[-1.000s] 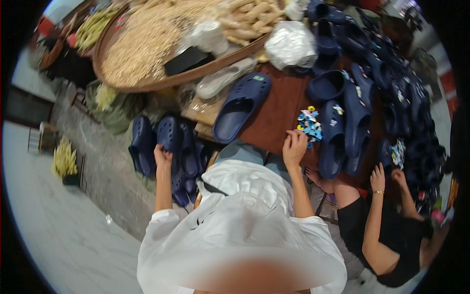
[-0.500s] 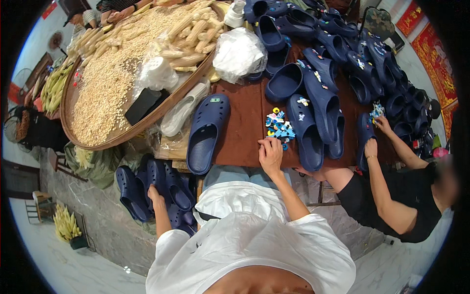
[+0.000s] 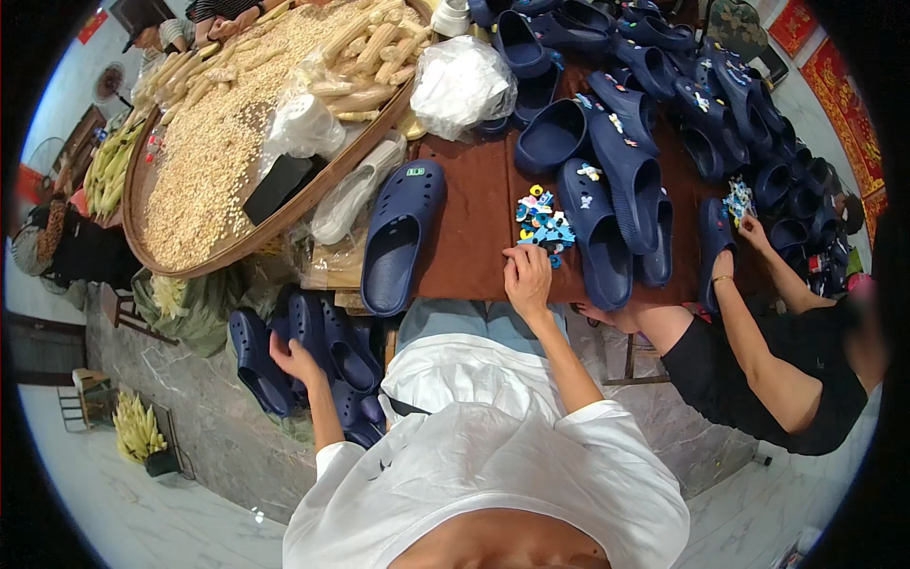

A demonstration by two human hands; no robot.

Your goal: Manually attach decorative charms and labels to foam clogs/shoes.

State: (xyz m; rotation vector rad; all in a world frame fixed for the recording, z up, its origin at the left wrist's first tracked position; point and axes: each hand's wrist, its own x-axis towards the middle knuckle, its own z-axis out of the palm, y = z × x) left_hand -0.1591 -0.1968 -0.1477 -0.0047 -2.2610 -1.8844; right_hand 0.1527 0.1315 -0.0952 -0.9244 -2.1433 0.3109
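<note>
My left hand (image 3: pixel 298 358) hovers over a batch of navy clogs (image 3: pixel 353 360) low at the left, its fingers apart and holding nothing I can see. My right hand (image 3: pixel 527 279) rests at the front of the brown tabletop, fingers curled under; whatever they may hold is hidden. Just beyond it lies a small heap of colourful shoe charms (image 3: pixel 544 228). One navy clog with a green charm (image 3: pixel 406 237) stands on the table to the left. Right of the heap, a clog with pale charms (image 3: pixel 597 237) sits beside other clogs.
A wide round basket (image 3: pixel 284 245) of corn kernels and cobs fills the far left. A white plastic bag (image 3: pixel 464 85) lies behind the table. At the right a co-worker's hands (image 3: pixel 752 232) handle a clog and charms. Many navy clogs (image 3: pixel 706 109) are heaped at the far right.
My left hand has lifted off the clogs at the lower left and turned slightly, with fingers apart. My right hand stays by the charm heap, its fingers more curled.
</note>
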